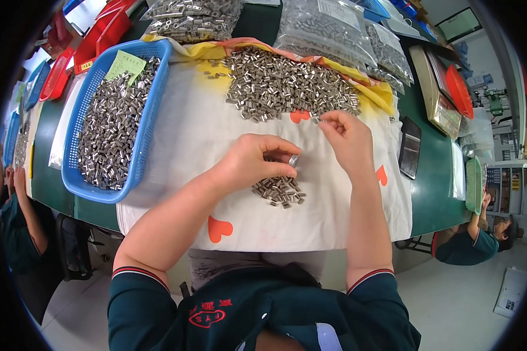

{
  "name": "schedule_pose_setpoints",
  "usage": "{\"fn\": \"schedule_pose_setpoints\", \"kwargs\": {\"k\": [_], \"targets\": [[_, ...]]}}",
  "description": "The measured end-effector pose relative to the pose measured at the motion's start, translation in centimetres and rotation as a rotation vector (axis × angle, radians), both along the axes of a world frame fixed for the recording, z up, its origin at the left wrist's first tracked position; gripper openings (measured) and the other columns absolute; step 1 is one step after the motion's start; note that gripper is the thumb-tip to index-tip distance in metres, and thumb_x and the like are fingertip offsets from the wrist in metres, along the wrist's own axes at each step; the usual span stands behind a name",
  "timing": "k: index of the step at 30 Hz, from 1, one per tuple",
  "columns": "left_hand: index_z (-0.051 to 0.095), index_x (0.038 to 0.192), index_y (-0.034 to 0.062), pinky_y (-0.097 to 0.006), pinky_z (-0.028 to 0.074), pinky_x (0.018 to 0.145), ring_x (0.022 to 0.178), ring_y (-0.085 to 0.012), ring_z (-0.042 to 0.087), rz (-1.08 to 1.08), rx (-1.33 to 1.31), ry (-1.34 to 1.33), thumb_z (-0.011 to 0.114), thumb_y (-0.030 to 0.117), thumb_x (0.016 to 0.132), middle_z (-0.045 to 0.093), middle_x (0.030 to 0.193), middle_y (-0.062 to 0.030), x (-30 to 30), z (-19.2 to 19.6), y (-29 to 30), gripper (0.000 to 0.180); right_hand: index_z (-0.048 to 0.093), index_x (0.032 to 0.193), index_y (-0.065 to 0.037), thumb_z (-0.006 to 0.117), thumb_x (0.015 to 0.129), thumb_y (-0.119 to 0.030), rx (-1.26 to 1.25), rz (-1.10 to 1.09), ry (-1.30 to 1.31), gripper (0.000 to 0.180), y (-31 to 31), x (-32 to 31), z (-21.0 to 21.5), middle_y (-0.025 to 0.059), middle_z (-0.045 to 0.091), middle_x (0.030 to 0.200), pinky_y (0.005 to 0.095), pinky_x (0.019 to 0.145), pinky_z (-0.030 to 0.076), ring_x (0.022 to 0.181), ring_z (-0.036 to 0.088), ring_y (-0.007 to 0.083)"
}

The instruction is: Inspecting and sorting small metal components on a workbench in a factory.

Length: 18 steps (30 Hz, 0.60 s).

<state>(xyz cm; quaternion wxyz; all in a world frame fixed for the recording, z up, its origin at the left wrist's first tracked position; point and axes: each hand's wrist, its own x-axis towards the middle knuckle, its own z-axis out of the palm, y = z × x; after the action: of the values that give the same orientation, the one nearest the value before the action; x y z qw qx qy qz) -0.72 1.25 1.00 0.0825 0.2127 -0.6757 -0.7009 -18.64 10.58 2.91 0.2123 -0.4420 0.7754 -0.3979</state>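
Short metal sleeves lie in a large pile (287, 82) across the far part of a white cloth (181, 128) with red hearts. At the near edge of that pile, my right hand (348, 137) pinches a small metal sleeve (317, 120) between thumb and fingers. My left hand (255, 161) is curled, with a shiny metal piece (293, 159) showing at its thumb and fingertips; what else lies inside the palm is hidden. Just below the left hand is a smaller heap of sleeves (279, 191), partly covered by it.
A blue basket (70, 146) full of sleeves, with a green note on top, stands at left. Clear bags of metal parts (328, 29) line the back. A dark phone (410, 148) lies right of the cloth. Other people sit at the far left and far right.
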Motion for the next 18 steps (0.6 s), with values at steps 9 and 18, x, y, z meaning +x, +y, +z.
{"fn": "schedule_pose_setpoints", "kwargs": {"k": [9, 18], "targets": [[0.056, 0.104, -0.0009, -0.02, 0.048, 0.073, 0.081, -0.0077, 0.057, 0.15, 0.315, 0.195, 0.063, -0.001, 0.075, 0.061, 0.09, -0.0028, 0.1, -0.6, -0.8, 0.03, 0.06, 0.076, -0.005, 0.06, 0.071, -0.008, 0.116, 0.045, 0.459, 0.007, -0.4, 0.6, -1.7, 0.0104, 0.056, 0.075, 0.0373, 0.067, 0.043, 0.072, 0.054, 0.0268], [0.056, 0.104, -0.001, -0.02, 0.048, 0.071, 0.08, -0.0076, 0.057, 0.167, 0.269, 0.224, 0.064, 0.001, 0.075, 0.061, 0.089, -0.0039, -0.2, -0.9, -0.7, 0.031, 0.06, 0.08, -0.001, 0.06, 0.071, -0.002, -0.048, 0.146, -0.268, 0.009, 0.9, 3.2, 1.0, 0.0054, 0.059, 0.077, 0.0257, 0.067, 0.043, 0.071, 0.055, 0.0141]]}}
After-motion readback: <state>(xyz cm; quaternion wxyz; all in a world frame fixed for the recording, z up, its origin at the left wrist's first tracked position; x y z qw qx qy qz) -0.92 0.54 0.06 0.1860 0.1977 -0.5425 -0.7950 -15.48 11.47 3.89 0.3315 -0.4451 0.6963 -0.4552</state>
